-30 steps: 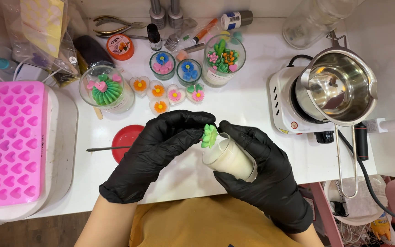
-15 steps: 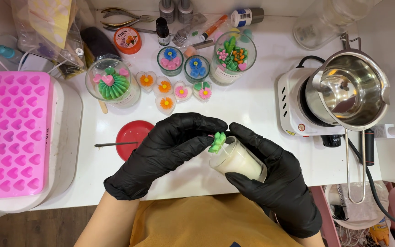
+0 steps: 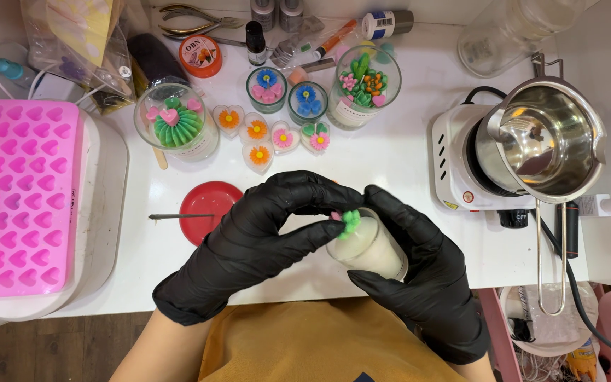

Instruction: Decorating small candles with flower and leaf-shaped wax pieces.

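Shifted lower and rightward against the earlier frames: small green flower-shaped wax piece (image 3: 350,221), then standing up between both gloves, now lying at the rim of the short clear glass jar of white wax (image 3: 369,247), just below frame centre. Tilted, that jar, mouth toward the upper left, long axis running from there down to the lower right, bottom end buried in the palm of the right hand in a black glove (image 3: 422,279). Wrapped around the glass, the right fingers (image 3: 397,212), thumb beneath, closed firmly on it. Arching in from the left, the left hand in a black glove (image 3: 259,244): fingers narrowed to a pinch, tips touching the green piece from above and from its left side, a scrap of pink showing beside them. Nearer to the piece, clearly, the left hand; directly right of its fingertips, the jar mouth.

Further out, on the white surface (image 3: 390,152): round red shallow dish (image 3: 210,211) with a thin dark pick (image 3: 178,216) across its edge, left of the hands; finished jars topped with wax flowers at upper centre; pink silicone heart mould (image 3: 19,198) at far left; steel pouring pot (image 3: 546,141) on a white hotplate at right.
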